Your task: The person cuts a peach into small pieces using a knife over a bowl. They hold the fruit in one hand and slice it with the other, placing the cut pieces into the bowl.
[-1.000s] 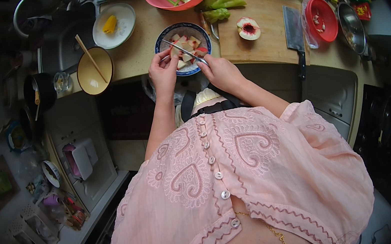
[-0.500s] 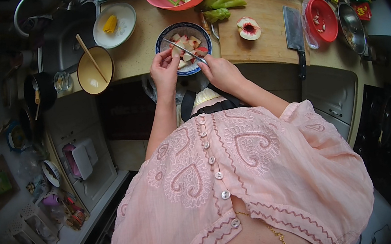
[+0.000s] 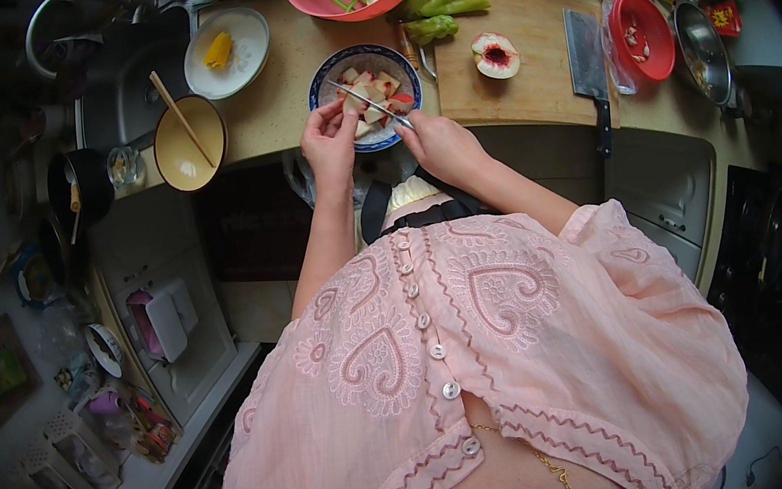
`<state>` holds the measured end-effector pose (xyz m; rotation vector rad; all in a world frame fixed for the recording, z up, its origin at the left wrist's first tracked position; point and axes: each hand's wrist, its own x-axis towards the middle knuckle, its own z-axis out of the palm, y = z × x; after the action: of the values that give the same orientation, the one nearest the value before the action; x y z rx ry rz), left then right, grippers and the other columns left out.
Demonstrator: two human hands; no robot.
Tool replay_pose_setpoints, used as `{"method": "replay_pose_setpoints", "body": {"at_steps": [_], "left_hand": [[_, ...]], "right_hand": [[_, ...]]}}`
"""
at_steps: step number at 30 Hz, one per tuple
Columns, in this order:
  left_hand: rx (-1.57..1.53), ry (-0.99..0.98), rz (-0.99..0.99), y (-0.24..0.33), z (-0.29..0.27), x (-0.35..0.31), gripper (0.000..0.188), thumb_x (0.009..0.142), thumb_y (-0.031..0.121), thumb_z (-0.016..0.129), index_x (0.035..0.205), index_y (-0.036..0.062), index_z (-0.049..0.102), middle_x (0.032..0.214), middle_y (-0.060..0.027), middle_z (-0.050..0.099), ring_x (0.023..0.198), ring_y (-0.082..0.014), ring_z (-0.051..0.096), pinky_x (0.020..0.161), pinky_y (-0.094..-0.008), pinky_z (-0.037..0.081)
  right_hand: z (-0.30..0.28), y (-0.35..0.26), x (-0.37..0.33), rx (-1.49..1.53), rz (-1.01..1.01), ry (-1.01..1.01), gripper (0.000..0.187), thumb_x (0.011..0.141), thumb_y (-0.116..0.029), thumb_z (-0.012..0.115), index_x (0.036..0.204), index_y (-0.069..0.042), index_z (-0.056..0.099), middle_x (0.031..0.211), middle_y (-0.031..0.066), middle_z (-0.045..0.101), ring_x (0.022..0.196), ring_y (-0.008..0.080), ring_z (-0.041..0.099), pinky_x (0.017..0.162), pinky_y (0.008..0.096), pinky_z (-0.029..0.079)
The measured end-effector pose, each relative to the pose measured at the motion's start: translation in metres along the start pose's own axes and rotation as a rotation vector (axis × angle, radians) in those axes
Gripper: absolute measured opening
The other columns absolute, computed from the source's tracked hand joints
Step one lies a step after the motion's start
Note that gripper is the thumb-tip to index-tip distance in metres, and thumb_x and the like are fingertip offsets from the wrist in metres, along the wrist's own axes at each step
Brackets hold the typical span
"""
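Note:
Over the near side of a blue-rimmed bowl [image 3: 414,71], my left hand [image 3: 329,151] pinches a pale piece of peach [image 3: 352,106] between thumb and fingers. My right hand [image 3: 447,147] is closed round the handle of a small knife [image 3: 370,103]. Its blade slants up and left across the bowl, close to the held piece; whether it touches is too small to tell. Several chunks of peach [image 3: 385,85], pale with red skin, lie in the bowl. To the right, a cut peach [image 3: 495,56] with a dark red hollow rests on the wooden cutting board [image 3: 482,107].
A cleaver [image 3: 585,55] lies at the board's right edge, its handle overhanging the counter. Green peppers [image 3: 448,5] lie at the board's far left. Left of my hands stand a yellow bowl [image 3: 176,153] with chopsticks and a white plate [image 3: 250,61]. A pink basin [image 3: 344,11] is behind.
The counter and its things sit very slightly further left in the picture. Both hands keep nearly the same pose, still holding the peach piece and the knife.

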<state>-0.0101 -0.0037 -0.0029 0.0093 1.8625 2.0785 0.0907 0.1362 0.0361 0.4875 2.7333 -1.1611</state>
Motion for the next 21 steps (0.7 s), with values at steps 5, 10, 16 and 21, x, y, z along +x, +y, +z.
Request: {"method": "replay_pose_setpoints", "body": {"at_steps": [5, 10, 16, 21], "left_hand": [[0.024, 0.024, 0.067, -0.008, 0.0, 0.001, 0.02, 0.085, 0.002, 0.064, 0.102, -0.0038, 0.056, 0.096, -0.0124, 0.067, 0.085, -0.0142, 0.065, 0.073, -0.0217, 0.052], [0.003, 0.05, 0.021, 0.003, 0.001, 0.003, 0.02, 0.082, 0.0, 0.066, 0.1, -0.0038, 0.058, 0.095, -0.0106, 0.065, 0.085, -0.0125, 0.064, 0.076, -0.0215, 0.052], [0.0, 0.039, 0.058, -0.01, 0.0, 0.002, 0.021, 0.083, 0.003, 0.068, 0.101, -0.0037, 0.058, 0.094, -0.0085, 0.065, 0.084, -0.011, 0.063, 0.071, -0.0202, 0.051], [0.003, 0.037, 0.06, -0.003, 0.0, 0.003, 0.021, 0.083, 0.003, 0.067, 0.101, -0.0043, 0.058, 0.092, -0.0089, 0.065, 0.083, -0.0113, 0.063, 0.071, -0.0203, 0.051]], "right_hand": [[0.001, -0.002, 0.0, -0.003, -0.018, 0.02, 0.031, 0.093, -0.031, 0.049, 0.092, 0.0, 0.053, 0.075, 0.0242, 0.063, 0.073, 0.0422, 0.062, 0.064, 0.0502, 0.049], [0.002, -0.003, 0.001, -0.015, -0.016, 0.019, 0.031, 0.093, -0.031, 0.049, 0.092, 0.0, 0.052, 0.073, 0.0238, 0.063, 0.072, 0.0423, 0.062, 0.063, 0.0503, 0.049], [0.003, -0.002, 0.003, -0.016, -0.002, 0.006, 0.032, 0.094, -0.032, 0.047, 0.092, 0.0, 0.052, 0.074, 0.0239, 0.063, 0.072, 0.0421, 0.062, 0.064, 0.0506, 0.049], [0.004, -0.004, 0.001, -0.004, 0.004, 0.005, 0.033, 0.094, -0.032, 0.047, 0.091, 0.001, 0.052, 0.074, 0.0255, 0.062, 0.074, 0.0438, 0.061, 0.065, 0.0513, 0.048]]}}
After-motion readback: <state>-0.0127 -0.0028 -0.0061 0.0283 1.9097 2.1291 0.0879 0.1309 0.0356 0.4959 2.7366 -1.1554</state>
